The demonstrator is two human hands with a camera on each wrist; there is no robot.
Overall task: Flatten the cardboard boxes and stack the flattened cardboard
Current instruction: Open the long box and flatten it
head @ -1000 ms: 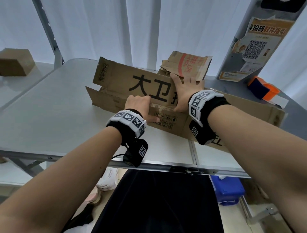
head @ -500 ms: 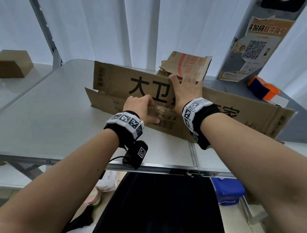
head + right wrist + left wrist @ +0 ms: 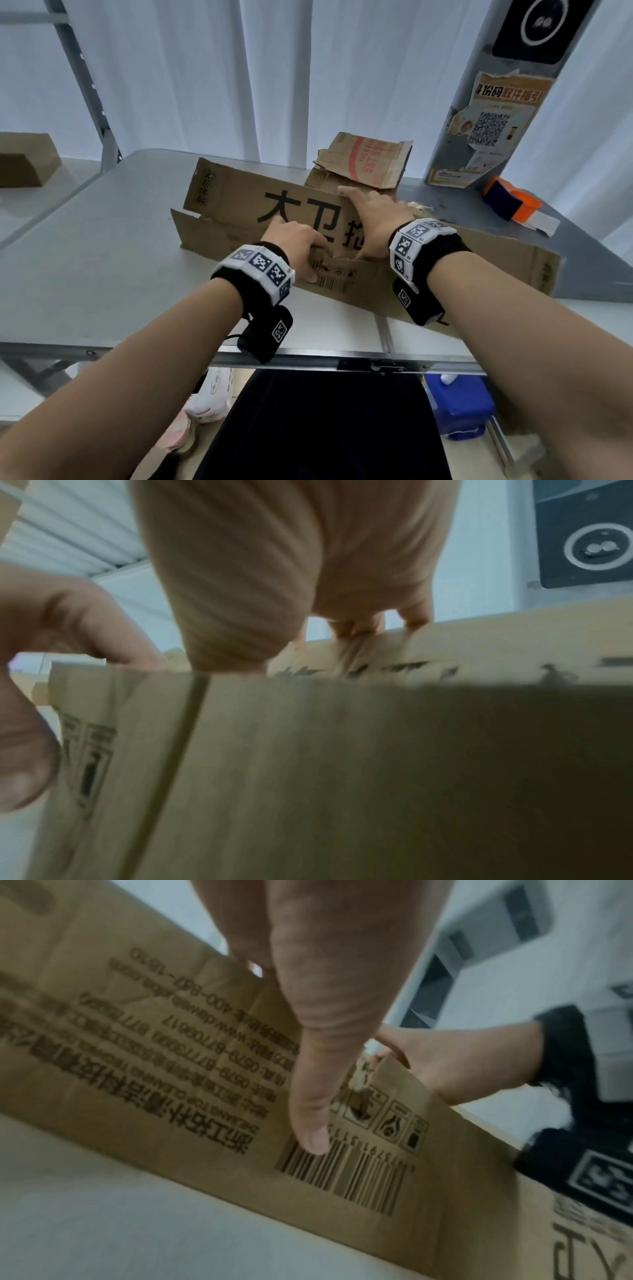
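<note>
cardboard box (image 3: 233, 205): brown, black lettering | left wristband (image 3: 255, 265): black, white coded squares | tape dispenser (image 3: 512, 202): orange, navy

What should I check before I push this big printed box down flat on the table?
1. Grip of the left hand on the large box: thumb on the barcode, fingers over the torn flap edge. Ok.
2. Grip of the right hand: fingers hooked over the top edge. Ok.
3. Box lying flat: its panel stands tilted on the table. Not ok.
4. The tape dispenser lies apart from the box. Ok.
5. Whether the red-printed cardboard behind touches the box: cannot tell.
</note>
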